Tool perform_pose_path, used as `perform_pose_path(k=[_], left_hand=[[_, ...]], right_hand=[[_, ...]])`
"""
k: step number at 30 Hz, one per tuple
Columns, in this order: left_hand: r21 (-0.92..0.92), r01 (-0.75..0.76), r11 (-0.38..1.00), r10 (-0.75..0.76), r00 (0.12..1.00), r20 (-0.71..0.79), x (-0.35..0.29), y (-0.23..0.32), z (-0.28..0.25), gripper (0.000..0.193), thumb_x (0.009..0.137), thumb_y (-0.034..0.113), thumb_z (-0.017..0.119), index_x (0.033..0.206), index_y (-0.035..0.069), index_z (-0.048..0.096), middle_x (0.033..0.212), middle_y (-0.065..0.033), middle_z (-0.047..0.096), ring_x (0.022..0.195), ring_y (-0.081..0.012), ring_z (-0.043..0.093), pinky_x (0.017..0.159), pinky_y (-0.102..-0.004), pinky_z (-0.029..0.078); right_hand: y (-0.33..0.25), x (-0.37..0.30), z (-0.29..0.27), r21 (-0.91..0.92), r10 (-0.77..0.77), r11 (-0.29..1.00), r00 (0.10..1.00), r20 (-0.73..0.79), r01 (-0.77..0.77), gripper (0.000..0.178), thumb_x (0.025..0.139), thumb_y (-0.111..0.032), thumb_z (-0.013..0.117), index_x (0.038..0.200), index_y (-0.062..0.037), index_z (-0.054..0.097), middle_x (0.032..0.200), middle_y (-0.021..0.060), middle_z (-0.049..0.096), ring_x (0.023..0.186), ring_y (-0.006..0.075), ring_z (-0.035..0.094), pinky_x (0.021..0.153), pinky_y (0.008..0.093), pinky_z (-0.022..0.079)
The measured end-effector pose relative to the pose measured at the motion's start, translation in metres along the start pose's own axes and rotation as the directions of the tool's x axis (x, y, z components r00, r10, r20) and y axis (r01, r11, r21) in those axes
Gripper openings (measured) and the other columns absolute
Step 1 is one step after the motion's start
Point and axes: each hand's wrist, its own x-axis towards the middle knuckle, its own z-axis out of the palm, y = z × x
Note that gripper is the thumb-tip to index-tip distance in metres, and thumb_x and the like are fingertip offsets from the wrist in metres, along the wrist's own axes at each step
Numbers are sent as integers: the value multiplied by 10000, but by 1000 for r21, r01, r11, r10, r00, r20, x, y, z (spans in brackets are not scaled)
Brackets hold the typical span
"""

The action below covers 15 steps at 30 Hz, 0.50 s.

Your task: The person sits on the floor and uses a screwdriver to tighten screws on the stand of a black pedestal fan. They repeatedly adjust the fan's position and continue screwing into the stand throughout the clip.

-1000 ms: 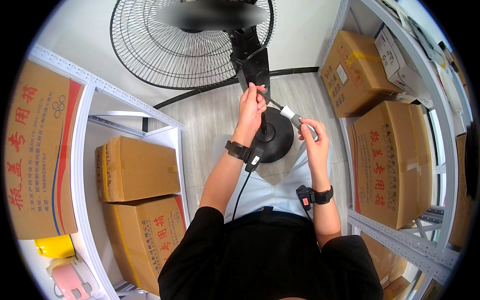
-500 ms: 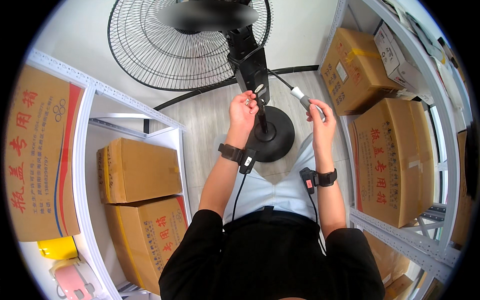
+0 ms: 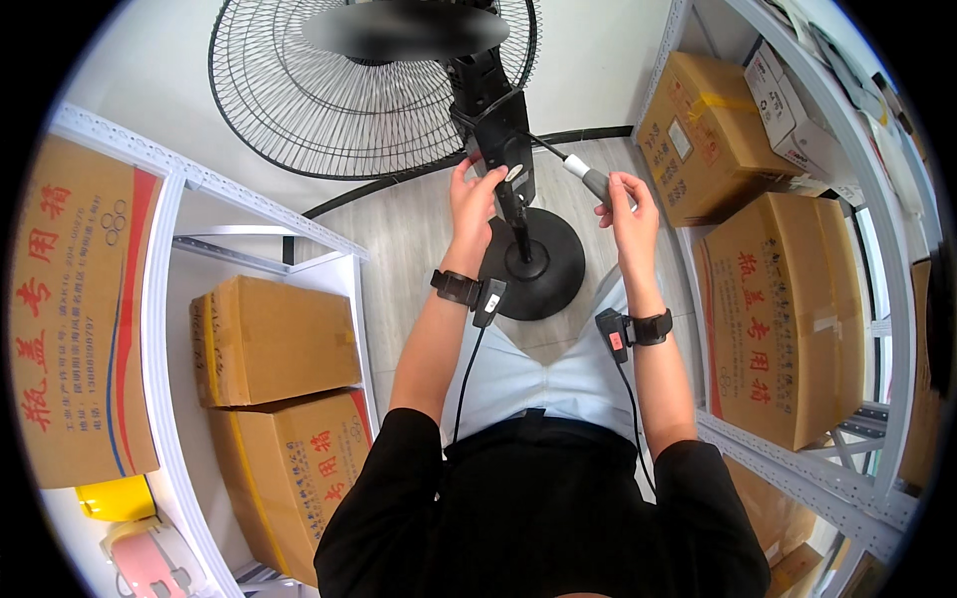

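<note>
A black pedestal fan [image 3: 498, 140] stands in front of me, its round wire cage [image 3: 329, 110] at upper left and its round base [image 3: 553, 269] on the floor. With my left hand [image 3: 473, 209] I grip the lower left side of its housing, the thumb on the front beside a small pale oval and the fingers along the edge. In my right hand [image 3: 632, 214] is a screwdriver with a grey handle [image 3: 596, 183] and white collar [image 3: 575, 165]. Its dark shaft points up and left, the tip at the housing's right side; whether it touches a screw I cannot tell.
Metal shelves flank me, the left one [image 3: 214, 184] holding cardboard boxes [image 3: 284, 339] and a pink item [image 3: 150, 558]. More boxes [image 3: 788, 319] fill the right shelf [image 3: 897, 419]. Black cables run from bands on both my wrists. A dark skirting [image 3: 588, 134] edges the white wall.
My left hand has moved up and left from a closed pose to the fan housing. My right hand has shifted the screwdriver up and left, nearer the housing.
</note>
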Motion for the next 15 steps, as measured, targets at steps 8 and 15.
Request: perform_pose_path(k=[8, 15], left_hand=[[90, -20, 996, 23, 999, -30, 8, 2, 8, 560, 734, 189, 791, 1164, 25, 472, 652, 48, 536, 493, -3, 381, 415, -187, 217], [90, -48, 995, 51, 998, -34, 4, 0, 11, 547, 747, 209, 790, 1156, 26, 476, 637, 54, 528, 499, -3, 387, 427, -190, 238]], right_hand=[[3, 13, -11, -405, -432, 805, 896, 103, 434, 215, 877, -217, 640, 1015, -53, 656, 899, 68, 599, 609, 104, 582, 492, 215, 433], [-6, 13, -14, -36, 169, 986, 974, 151, -165, 360, 942, -334, 546, 991, 15, 617, 556, 15, 538, 445, 56, 479, 409, 211, 336]])
